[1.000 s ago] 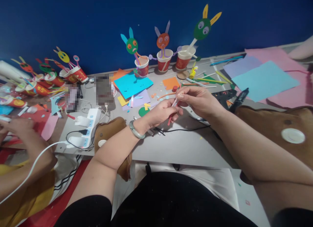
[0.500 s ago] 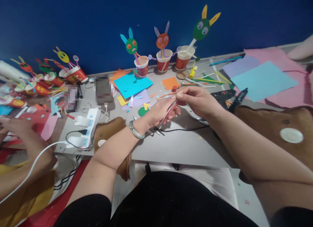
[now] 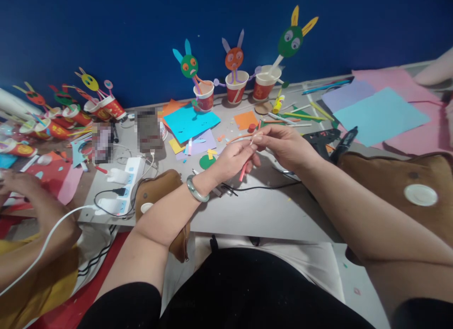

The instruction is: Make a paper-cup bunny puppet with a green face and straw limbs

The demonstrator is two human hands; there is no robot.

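The left hand (image 3: 236, 160) grasps a slender red strip (image 3: 243, 171), its lower end jutting out over the middle of the tabletop (image 3: 262, 211). The right hand (image 3: 278, 142) pinches at the left's fingertips, its grip too small to make out; red-and-white paper cups (image 3: 235, 94) line the far edge.

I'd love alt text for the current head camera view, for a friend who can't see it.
A person's left hand and right hand meet above a cluttered grey table, a thin red strip jutting from the left hand's grip. Behind, red-and-white cups hold paper figures; coloured paper lies around.
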